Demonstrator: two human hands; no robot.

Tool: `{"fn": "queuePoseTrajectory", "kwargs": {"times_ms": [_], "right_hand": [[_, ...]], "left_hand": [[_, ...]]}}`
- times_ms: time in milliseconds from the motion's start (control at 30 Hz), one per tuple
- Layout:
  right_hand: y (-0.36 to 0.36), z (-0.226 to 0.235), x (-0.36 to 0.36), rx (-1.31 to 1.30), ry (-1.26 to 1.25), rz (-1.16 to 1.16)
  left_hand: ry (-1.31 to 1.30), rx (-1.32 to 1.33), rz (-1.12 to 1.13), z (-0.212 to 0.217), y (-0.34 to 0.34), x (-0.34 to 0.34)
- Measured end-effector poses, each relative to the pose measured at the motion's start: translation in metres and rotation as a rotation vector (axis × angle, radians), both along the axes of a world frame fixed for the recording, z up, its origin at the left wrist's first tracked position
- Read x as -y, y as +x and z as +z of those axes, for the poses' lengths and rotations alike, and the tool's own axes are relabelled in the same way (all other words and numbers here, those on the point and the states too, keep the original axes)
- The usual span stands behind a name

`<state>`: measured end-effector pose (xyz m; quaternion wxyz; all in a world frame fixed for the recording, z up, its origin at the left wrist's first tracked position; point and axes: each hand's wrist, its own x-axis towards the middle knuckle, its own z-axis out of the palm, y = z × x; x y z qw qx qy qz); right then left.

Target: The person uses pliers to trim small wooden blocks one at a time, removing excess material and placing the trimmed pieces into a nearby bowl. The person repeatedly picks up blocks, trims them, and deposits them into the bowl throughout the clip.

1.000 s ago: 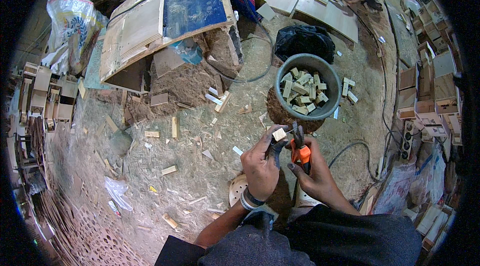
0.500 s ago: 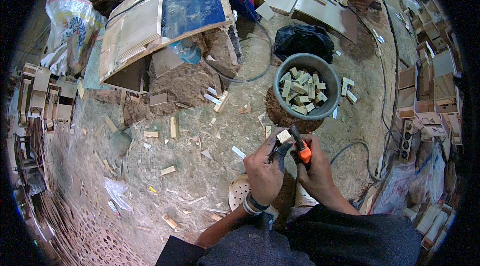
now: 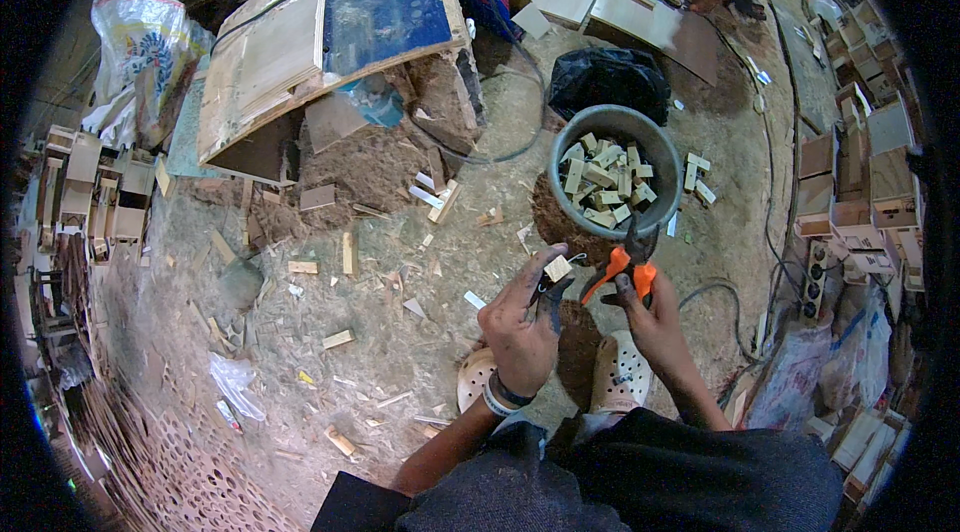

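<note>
Head view, looking down over a sawdust-strewn floor: the left hand [image 3: 522, 320] pinches a small wooden block [image 3: 558, 268] between thumb and fingertips, raised just below the rim of a grey bucket [image 3: 610, 124]. The block is pale, roughly square and short, with clean-cut faces, much like the many pale offcuts heaped inside the bucket. The right hand [image 3: 650, 310] is closed around the orange handles of a pair of pliers [image 3: 622, 264], whose dark head points up toward the bucket, just beside the block; whether the tool touches the block cannot be told. Both hands hang over a pair of white clogs [image 3: 618, 372]. Loose wood scraps [image 3: 338, 338] lie scattered to the left, and a black bag [image 3: 608, 82] sits behind the bucket.
</note>
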<state>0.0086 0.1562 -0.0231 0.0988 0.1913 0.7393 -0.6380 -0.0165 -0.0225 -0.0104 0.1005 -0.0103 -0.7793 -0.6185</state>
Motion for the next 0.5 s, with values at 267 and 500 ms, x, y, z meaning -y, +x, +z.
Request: {"fn": "queuePoseTrajectory", "kwargs": {"times_ms": [267, 500], "right_hand": [[-0.01, 0.008, -0.019, 0.038, -0.268, -0.26], [-0.009, 0.012, -0.029, 0.117, -0.162, -0.304]], "left_hand": [[-0.094, 0.109, -0.183, -0.001, -0.077, -0.034], [-0.454, 0.184, -0.152, -0.064, -0.067, 0.02]]}}
